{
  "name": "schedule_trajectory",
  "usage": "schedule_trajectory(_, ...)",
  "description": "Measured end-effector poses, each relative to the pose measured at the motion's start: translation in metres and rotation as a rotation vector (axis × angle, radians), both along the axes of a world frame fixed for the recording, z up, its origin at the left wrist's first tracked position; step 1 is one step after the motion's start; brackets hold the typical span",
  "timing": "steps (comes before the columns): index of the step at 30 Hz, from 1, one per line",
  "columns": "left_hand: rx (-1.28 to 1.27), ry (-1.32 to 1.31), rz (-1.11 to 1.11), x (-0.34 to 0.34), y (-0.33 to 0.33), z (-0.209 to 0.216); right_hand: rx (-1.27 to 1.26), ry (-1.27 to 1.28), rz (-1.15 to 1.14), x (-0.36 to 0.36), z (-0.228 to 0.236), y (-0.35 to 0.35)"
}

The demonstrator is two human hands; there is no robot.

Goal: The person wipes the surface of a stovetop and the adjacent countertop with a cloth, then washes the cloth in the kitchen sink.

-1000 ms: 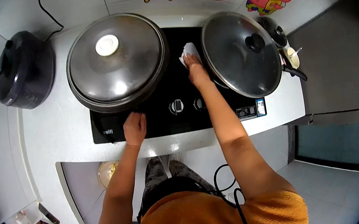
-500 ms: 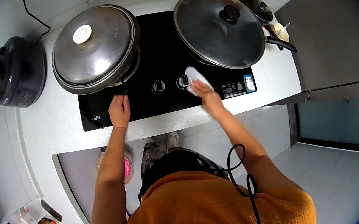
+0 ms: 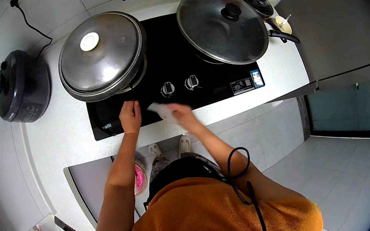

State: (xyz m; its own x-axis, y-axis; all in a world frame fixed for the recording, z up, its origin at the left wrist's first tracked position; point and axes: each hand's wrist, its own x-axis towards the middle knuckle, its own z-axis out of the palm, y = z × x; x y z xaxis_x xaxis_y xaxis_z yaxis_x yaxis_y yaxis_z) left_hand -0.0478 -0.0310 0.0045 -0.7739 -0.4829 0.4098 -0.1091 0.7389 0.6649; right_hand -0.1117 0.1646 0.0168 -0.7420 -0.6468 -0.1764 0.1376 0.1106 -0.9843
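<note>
Cloth (image 3: 161,111) first: what does it look like?

It is small, white and thin, a limp strip slanting up to a narrow tip on the left. The lower part bunches toward the fingers. Blur hides any weave, so I can't say whether it is paper or fabric.

And which hand has it?

The right hand (image 3: 182,114), itself blurred, pinches it narrowly at its right end.

Where exactly is it?

Over the front edge of the black stove (image 3: 163,47), between the two hands and below the left knob (image 3: 167,89). Whether it touches the glass, I can't tell.

What about the left hand (image 3: 130,116)?

Its fingers are curled in, near the front left of the stove. I can't tell whether they enclose anything.

And farther out?

The right knob (image 3: 192,82) sits beside the left one. Behind the left hand stands a big pot with a domed metal lid (image 3: 105,63); across the stove, a pan wears a glass lid (image 3: 218,34), its black handle (image 3: 284,36) pointing right.

Anything beyond the stove?

A dark cooker (image 3: 28,88) stands on the white counter (image 3: 50,145) at the left, and a small lidded pot (image 3: 257,4) is at the far right, near a pale cup (image 3: 282,26).
</note>
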Motion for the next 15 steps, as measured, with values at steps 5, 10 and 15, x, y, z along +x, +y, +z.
schedule_trajectory(5, 0.028, 0.011, -0.024, 0.003, 0.0, 0.003, -0.212, -0.558, -0.38, -0.048, 0.026, 0.074)
schedule_trajectory(10, 0.053, -0.027, -0.039, -0.001, 0.002, 0.01, 0.316, 0.296, -0.713, -0.082, -0.035, 0.14)
schedule_trajectory(15, 0.063, -0.006, -0.035, 0.001, -0.002, 0.009, 0.866, 1.11, -0.561, -0.066, 0.014, 0.111)
